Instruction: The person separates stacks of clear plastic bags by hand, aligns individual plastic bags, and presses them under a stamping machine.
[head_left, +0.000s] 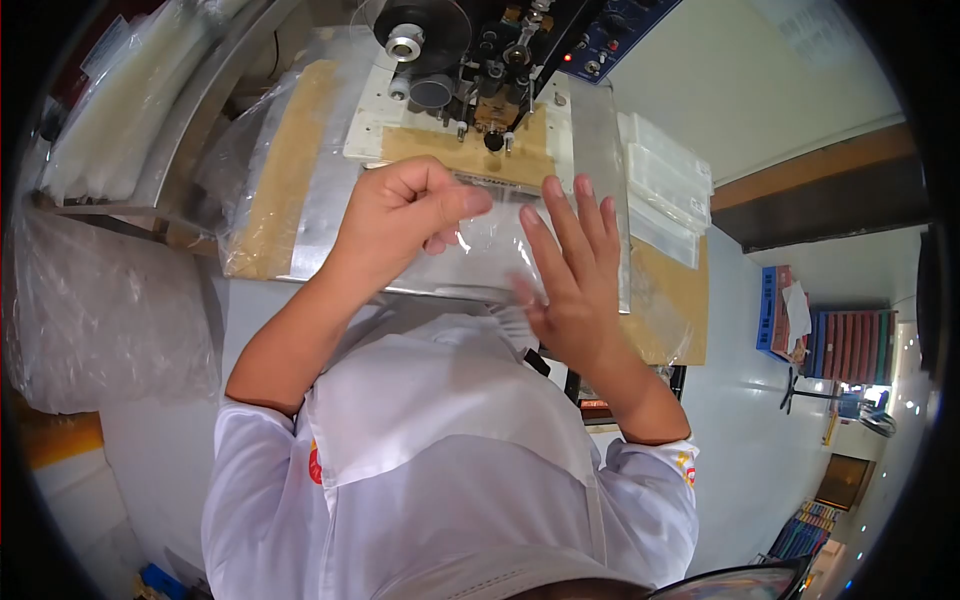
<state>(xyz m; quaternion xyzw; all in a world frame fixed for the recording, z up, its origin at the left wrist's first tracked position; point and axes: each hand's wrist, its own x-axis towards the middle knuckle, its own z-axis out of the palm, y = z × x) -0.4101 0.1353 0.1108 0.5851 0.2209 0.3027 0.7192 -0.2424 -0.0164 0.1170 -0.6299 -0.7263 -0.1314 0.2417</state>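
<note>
My left hand (405, 212) is closed, thumb pressed over curled fingers, at the corner of a clear plastic bag (485, 238) that shines between my hands. Fingers spread, my right hand (580, 265) hovers by the bag's right side; its thumb is blurred by motion. Whether the right fingertips touch the plastic, I cannot tell. Just beyond both hands stands a black machine (490, 75) with a reel (420, 35) and metal rods, on a white base plate (365, 130) partly covered with brown tape.
Clear plastic boxes (665, 180) stand at the right of the metal worktop (325, 215). On the left, a metal rack (185, 165) carries stacked plastic bags (125, 120). A blue control box (615, 38) with knobs sits behind the machine. Coloured binders (850, 345) stand far right.
</note>
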